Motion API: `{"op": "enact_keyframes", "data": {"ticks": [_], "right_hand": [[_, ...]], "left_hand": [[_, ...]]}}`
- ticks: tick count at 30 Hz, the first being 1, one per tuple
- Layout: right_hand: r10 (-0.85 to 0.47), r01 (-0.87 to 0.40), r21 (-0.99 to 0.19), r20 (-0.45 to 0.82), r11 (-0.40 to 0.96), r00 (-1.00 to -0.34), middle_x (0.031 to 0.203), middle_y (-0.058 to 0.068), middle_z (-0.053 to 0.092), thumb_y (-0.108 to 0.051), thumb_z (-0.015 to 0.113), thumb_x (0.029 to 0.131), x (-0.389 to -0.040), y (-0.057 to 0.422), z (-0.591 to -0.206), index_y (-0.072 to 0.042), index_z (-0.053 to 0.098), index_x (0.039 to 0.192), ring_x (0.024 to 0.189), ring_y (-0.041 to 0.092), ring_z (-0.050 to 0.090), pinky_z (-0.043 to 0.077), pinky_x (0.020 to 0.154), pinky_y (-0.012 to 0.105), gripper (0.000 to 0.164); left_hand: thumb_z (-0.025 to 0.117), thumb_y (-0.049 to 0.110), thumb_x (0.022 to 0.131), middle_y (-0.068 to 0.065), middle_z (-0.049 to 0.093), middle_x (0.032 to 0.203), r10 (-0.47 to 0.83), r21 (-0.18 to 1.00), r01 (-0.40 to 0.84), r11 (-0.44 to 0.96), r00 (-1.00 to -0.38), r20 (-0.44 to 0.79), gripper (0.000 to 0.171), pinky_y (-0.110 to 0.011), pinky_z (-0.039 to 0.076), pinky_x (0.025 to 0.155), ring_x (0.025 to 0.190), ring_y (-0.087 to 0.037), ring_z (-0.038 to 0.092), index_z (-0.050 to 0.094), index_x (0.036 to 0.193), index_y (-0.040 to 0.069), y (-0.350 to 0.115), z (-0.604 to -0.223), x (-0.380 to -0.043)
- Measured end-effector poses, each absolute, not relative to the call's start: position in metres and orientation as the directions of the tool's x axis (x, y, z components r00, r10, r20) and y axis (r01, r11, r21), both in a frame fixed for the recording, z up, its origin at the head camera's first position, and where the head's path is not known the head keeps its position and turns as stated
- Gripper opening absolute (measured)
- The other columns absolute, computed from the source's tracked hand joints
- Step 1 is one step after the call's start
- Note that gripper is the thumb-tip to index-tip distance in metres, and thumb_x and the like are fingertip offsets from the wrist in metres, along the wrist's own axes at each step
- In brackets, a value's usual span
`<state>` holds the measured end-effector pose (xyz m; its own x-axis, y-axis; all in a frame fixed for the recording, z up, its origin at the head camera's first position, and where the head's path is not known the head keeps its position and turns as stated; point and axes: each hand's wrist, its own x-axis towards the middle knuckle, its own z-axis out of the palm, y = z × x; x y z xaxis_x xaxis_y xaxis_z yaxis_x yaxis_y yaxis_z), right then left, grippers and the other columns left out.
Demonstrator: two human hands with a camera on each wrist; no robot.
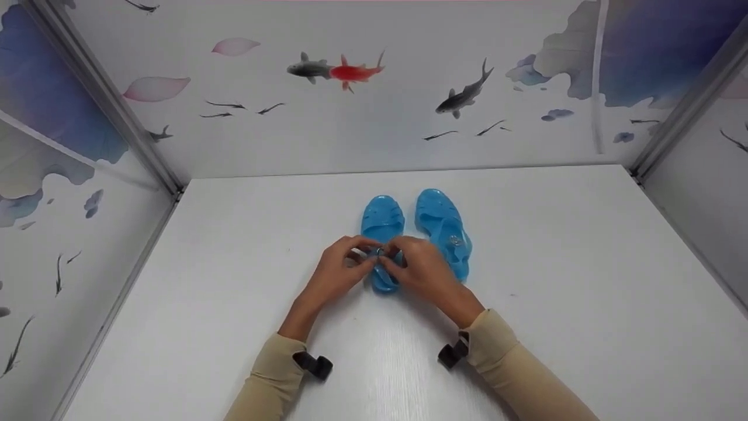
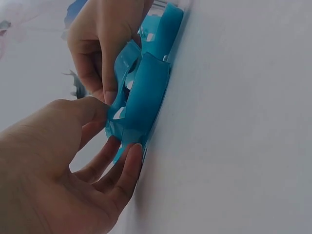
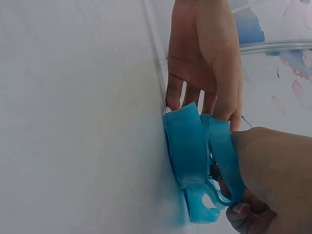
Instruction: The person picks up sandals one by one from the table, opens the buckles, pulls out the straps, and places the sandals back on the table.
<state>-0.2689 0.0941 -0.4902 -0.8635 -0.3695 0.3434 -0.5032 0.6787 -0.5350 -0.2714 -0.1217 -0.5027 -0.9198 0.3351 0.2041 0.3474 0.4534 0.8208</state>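
Two blue sandals (image 1: 383, 211) are set side by side on the white table (image 1: 175, 327), toes pointed away from the person. The strap (image 3: 227, 151) of the sandal on the left is pinched between thumb and fingers by both the left hand (image 1: 340, 263) and the right hand (image 1: 425, 266), which meet over a small shiny buckle (image 1: 380, 251). The buckle appears to be being worked, though whether the strap is being fastened or undone cannot be told. For the next move, the buckle should probably be held steady by one hand while the strap end is guided by the other, without the soft sandal being twisted
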Motion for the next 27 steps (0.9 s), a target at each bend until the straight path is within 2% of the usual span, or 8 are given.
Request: {"op": "enact_keyframes", "data": {"ticks": [8,17,21,24,27], "right_hand": [[-0.377,-0.537,-0.492,0.391,0.686,-0.840,0.109,0.004,0.084,-0.027,0.078,0.102,-0.2684,0.0934,-0.4931,-0.012,0.078,0.127,0.092,0.018,0.079,0.066,0.080,0.029,0.029],[-0.357,-0.572,-0.487,0.467,0.660,-0.809,0.112,0.006,0.083,-0.022,0.078,0.102,-0.2692,0.0937,-0.4956,-0.009,0.082,0.122,0.102,0.021,0.080,0.066,0.091,0.033,0.024],[-0.355,-0.574,-0.493,0.471,0.654,-0.808,0.116,0.005,0.084,-0.022,0.076,0.103,-0.2700,0.0944,-0.4966,-0.009,0.081,0.123,0.106,0.021,0.081,0.066,0.094,0.034,0.024],[-0.350,-0.571,-0.502,0.470,0.649,-0.810,0.117,0.005,0.084,-0.022,0.076,0.103,-0.2700,0.0946,-0.4969,-0.010,0.081,0.125,0.105,0.020,0.081,0.066,0.093,0.033,0.025],[-0.349,-0.578,-0.506,0.479,0.640,-0.805,0.117,0.005,0.084,-0.021,0.077,0.103,-0.2702,0.0945,-0.4975,-0.011,0.080,0.125,0.102,0.018,0.081,0.066,0.091,0.031,0.025]], "left_hand": [[0.078,0.025,0.102,0.000,0.074,0.126,0.292,0.822,0.327,0.465,-0.934,0.207,0.030,-0.040,0.062,0.100,0.111,-0.018,0.071,0.073,0.132,0.022,-0.1240,-0.5033,-0.2723],[0.081,0.026,0.100,-0.007,0.071,0.121,0.260,0.803,0.347,0.484,-0.934,0.247,0.029,-0.044,0.061,0.100,0.111,-0.023,0.068,0.076,0.128,0.021,-0.1227,-0.5042,-0.2747],[0.084,0.027,0.097,-0.006,0.071,0.127,0.236,0.759,0.400,0.514,-0.916,0.323,0.027,-0.048,0.056,0.110,0.124,-0.023,0.064,0.078,0.123,0.021,-0.1206,-0.5048,-0.2762],[0.083,0.025,0.098,0.001,0.074,0.130,0.254,0.742,0.442,0.503,-0.897,0.362,0.027,-0.046,0.051,0.119,0.133,-0.019,0.064,0.078,0.125,0.021,-0.1196,-0.5049,-0.2767],[0.081,0.022,0.100,0.007,0.078,0.126,0.273,0.755,0.448,0.478,-0.893,0.358,0.026,-0.043,0.051,0.120,0.131,-0.013,0.068,0.077,0.126,0.022,-0.1196,-0.5044,-0.2758]]}}
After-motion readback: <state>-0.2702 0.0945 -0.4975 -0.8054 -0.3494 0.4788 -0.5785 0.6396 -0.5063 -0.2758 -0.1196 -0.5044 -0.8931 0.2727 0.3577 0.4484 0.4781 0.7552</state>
